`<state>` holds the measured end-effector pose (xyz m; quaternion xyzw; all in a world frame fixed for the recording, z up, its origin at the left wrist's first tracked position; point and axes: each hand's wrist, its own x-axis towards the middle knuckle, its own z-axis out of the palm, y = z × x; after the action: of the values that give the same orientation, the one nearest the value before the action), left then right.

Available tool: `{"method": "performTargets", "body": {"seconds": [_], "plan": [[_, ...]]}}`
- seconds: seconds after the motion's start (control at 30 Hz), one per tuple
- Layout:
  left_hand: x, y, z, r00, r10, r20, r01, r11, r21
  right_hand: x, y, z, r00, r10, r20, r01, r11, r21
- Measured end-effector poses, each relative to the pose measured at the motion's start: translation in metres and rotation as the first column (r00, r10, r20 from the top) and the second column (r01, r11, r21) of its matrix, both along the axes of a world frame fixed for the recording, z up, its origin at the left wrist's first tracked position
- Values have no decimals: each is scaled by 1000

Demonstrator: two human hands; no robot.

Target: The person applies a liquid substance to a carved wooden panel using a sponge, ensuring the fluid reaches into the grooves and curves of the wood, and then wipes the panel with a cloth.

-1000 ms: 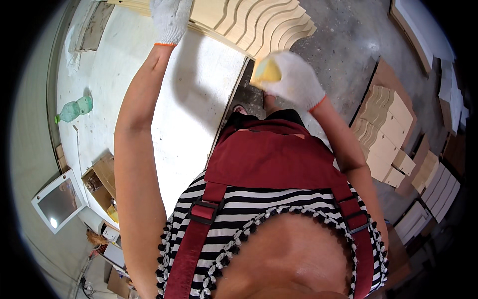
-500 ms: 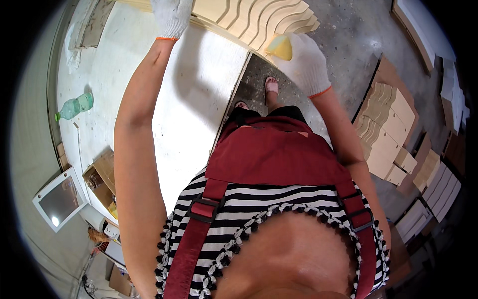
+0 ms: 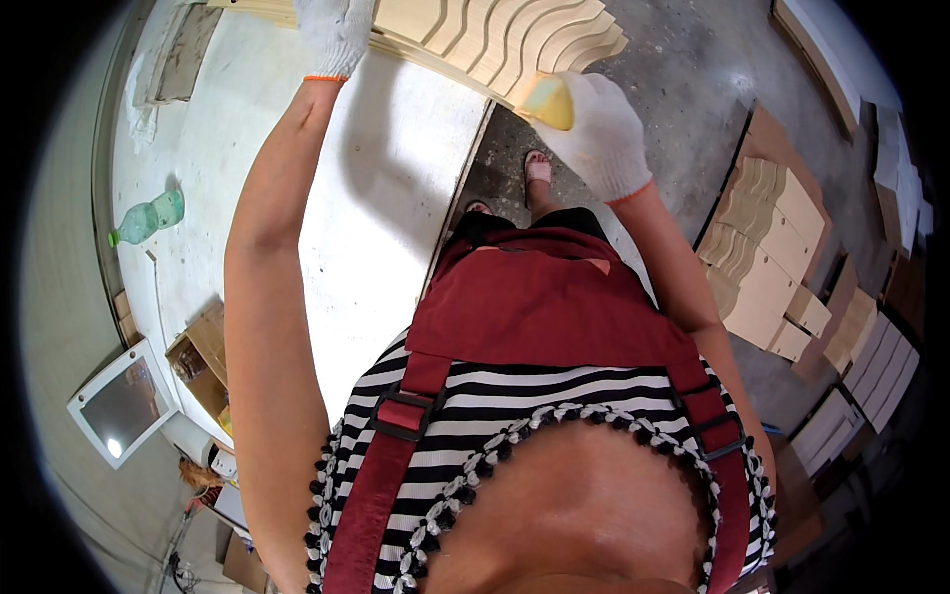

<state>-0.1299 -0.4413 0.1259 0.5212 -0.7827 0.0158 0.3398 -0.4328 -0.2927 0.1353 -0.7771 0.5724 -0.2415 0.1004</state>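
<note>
At the top of the view, a fanned stack of pale wooden boards with wavy edges (image 3: 475, 42) overhangs the right edge of a white worktable (image 3: 396, 188). My left hand (image 3: 334, 38), in a white knitted glove with an orange cuff, is at the stack's left part; its fingers run out of the picture. My right hand (image 3: 599, 134), gloved the same way, is closed round a yellow sponge (image 3: 550, 103). The sponge touches the near edge of the boards close to their right end.
A green plastic bottle (image 3: 148, 218) lies on the worktable at left, near a cardboard box (image 3: 203, 361) and a white-framed panel (image 3: 121, 401). On the concrete floor at right, more wavy boards (image 3: 767, 247) lie on cardboard. Flat panels (image 3: 881, 371) stand beyond them.
My right hand has slid slightly left and toward me along the boards' near edge, with the sponge in it. My left hand stays nearly in place on the stack.
</note>
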Motion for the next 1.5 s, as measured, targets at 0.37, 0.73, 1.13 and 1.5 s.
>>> {"method": "performTargets", "body": {"seconds": [0.37, 0.73, 1.13, 1.5], "plan": [[1, 0, -1, 1000, 10, 5, -10, 1000, 9, -3, 45, -4, 987, 40, 153, -41, 999, 0], [0, 0, 5, 999, 7, 50, -9, 999, 37, -26, -2, -22, 984, -38, 174, 39, 999, -5], [3, 0, -1, 999, 29, 41, -30, 999, 19, -25, 65, -23, 975, -47, 216, 39, 998, 40], [-1, 2, 6, 997, 28, 67, -29, 999, 17, -55, 26, -44, 950, -132, 283, 139, 990, -6]]}}
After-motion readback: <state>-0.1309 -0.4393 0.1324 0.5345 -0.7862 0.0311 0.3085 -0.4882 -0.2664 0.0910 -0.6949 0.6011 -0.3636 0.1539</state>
